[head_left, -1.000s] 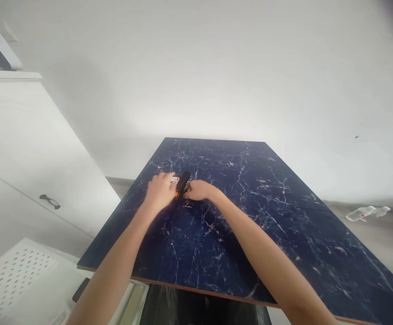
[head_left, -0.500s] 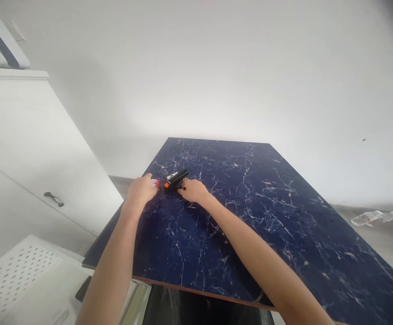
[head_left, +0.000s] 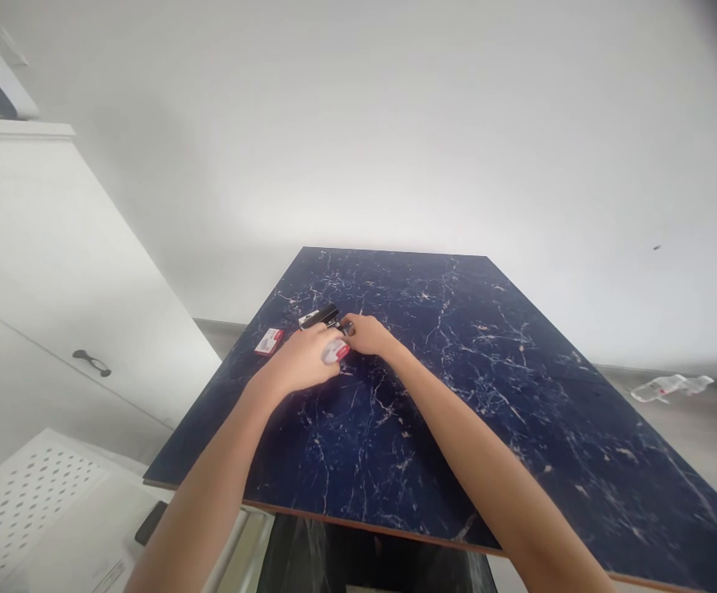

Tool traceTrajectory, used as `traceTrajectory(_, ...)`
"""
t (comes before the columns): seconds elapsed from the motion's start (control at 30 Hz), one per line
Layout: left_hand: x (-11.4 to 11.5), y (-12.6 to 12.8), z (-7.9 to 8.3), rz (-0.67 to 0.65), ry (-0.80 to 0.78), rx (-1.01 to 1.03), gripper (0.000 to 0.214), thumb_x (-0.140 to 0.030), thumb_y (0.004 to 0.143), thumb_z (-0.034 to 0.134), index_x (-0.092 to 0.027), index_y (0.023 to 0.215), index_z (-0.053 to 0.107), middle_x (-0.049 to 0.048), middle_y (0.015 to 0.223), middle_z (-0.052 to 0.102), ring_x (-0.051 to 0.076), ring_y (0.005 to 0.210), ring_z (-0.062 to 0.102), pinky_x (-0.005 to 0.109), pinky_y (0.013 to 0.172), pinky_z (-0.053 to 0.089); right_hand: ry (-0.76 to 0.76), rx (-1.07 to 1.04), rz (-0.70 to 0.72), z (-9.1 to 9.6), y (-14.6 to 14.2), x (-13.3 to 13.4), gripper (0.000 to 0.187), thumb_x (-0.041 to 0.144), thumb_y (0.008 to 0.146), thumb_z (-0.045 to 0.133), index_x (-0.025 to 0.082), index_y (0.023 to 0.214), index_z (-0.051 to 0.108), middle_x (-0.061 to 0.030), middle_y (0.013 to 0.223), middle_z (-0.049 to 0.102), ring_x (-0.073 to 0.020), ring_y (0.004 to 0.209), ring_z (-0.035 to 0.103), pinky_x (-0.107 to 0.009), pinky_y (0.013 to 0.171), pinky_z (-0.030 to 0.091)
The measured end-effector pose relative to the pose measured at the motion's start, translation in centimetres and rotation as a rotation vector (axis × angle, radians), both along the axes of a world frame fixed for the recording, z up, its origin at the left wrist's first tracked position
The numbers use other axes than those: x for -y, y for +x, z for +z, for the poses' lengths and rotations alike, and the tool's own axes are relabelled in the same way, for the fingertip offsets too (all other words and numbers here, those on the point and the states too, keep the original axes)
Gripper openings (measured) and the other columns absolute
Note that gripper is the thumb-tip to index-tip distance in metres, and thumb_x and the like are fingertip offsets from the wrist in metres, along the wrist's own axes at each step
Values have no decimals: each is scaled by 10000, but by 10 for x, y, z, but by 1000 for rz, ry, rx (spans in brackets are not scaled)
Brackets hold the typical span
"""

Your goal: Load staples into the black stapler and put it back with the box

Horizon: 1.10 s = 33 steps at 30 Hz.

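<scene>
My left hand [head_left: 300, 361] is closed around a small white-and-red box [head_left: 336, 352], which shows blurred at its fingers. A like white-and-red box [head_left: 268, 341] lies flat on the table to the left of that hand. Just beyond my left hand is a black oblong object [head_left: 328, 315] with a white label; its near part is hidden by the hand, and its kind is not clear. My right hand [head_left: 369, 335] pinches a small dark piece at the right end of the black object, and I cannot make out what this piece is.
The dark blue marble-patterned table [head_left: 444, 395] stands against a white wall. A white cabinet [head_left: 74, 272] with a dark handle is at the left. Clear plastic packaging [head_left: 670, 387] lies beyond the table's right edge. A white perforated panel [head_left: 30, 502] is at the lower left.
My left hand has moved right, in front of the black object, with a white-and-red box in it. Another such box now shows on the table. My right hand has shifted slightly.
</scene>
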<state>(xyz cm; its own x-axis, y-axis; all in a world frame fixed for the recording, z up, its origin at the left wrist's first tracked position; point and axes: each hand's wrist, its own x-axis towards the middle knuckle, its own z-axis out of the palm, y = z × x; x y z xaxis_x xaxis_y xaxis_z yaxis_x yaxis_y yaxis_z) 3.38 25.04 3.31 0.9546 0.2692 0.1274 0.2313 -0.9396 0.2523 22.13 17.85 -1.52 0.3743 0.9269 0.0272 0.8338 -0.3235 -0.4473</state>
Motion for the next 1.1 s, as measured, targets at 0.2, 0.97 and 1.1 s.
traceTrajectory(0.2,-3,9,-26,87,146,-109,380,-244,856,609,-250,1235,639,118,1204,611,321,1137,590,403,938,486,23,-69,69,14,15,21,344,333,906,619,224,1231,632,-22,1003,744,-191,927,676,-264,810,462)
traceTrajectory(0.97,-31,23,-22,530,213,111,520,-499,904,589,-211,1337,563,152,1261,601,366,1173,556,452,958,447,59,38,51,15,24,164,368,383,978,483,233,1283,623,-89,1158,689,-235,981,669,-355,869,515)
traceTrajectory(1.1,18,39,-16,257,134,221,507,-499,1004,417,-220,1418,505,115,1388,552,303,1290,487,450,1082,373,87,82,2,1,18,175,614,477,942,510,258,1506,405,-116,1426,526,-301,1274,534,-441,1047,440)
